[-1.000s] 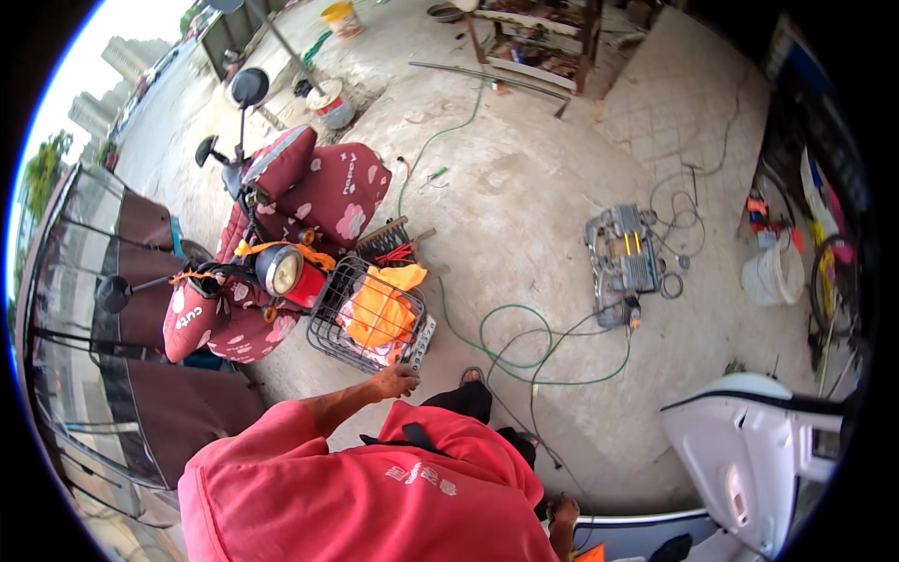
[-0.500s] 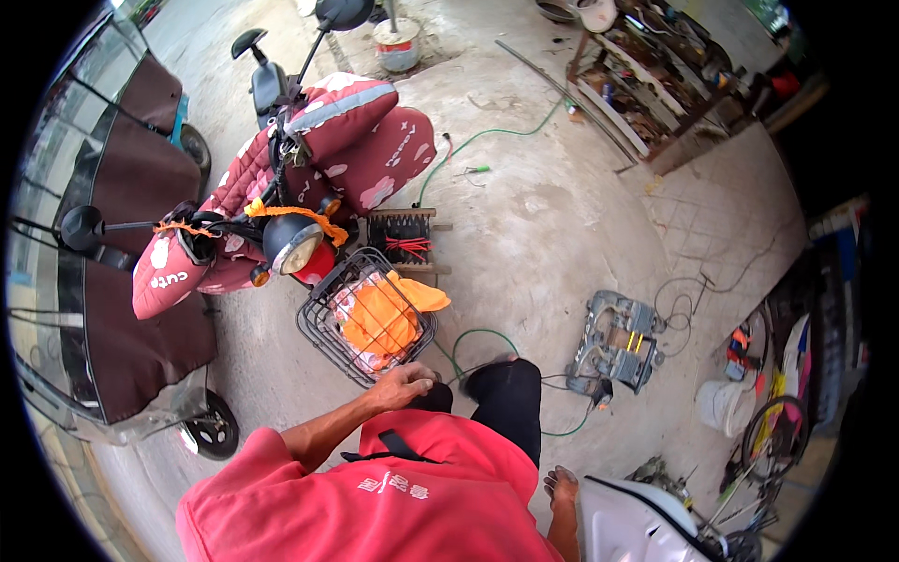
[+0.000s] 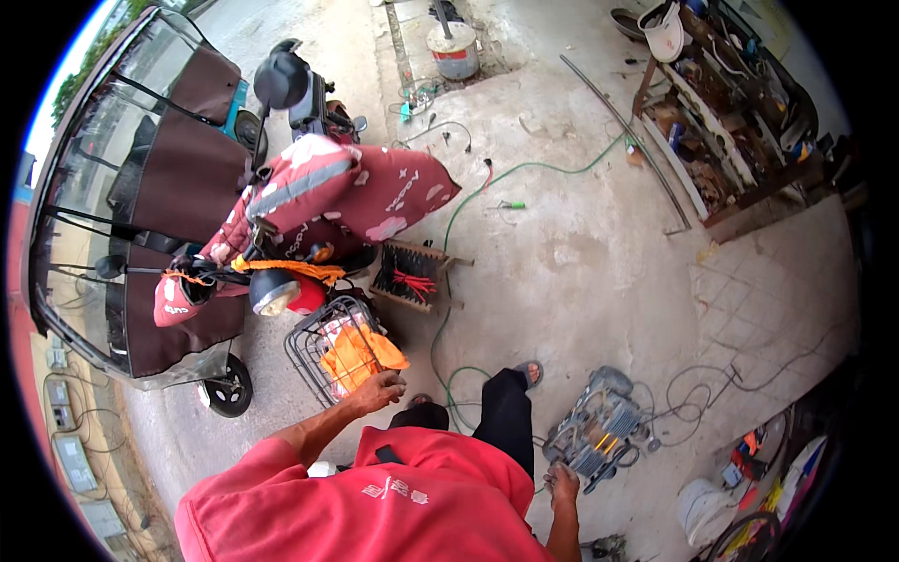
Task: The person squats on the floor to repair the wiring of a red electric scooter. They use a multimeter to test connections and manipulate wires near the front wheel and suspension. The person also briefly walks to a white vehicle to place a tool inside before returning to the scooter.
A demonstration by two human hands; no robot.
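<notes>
My left hand [image 3: 378, 390], fingers loosely curled together, hovers by the near right corner of a black wire basket [image 3: 302, 351]. It shows nothing in its grip, and whether it touches the basket's rim I cannot tell. Inside the basket lies an orange cloth [image 3: 356, 358]. The basket is at the front of an electric scooter with a maroon padded wind cover [image 3: 393, 192], a round headlight [image 3: 274, 291] and an orange strap [image 3: 290, 269]. My right hand [image 3: 562, 483] hangs at my side with its fingers slightly apart and nothing in it, next to a grey air compressor [image 3: 599, 426] on the floor.
A green hose [image 3: 524, 167] winds across the concrete floor. Beside the scooter stands a black crate [image 3: 398, 281] with red cords [image 3: 414, 285]. A covered tricycle [image 3: 183, 206] is parked left; a cluttered rack [image 3: 712, 122] stands far right, a white bucket [image 3: 707, 510] near right.
My view has shifted and turned; my feet show in a wider stance, and the compressor now appears closer to my right hand. My left hand stays near the basket.
</notes>
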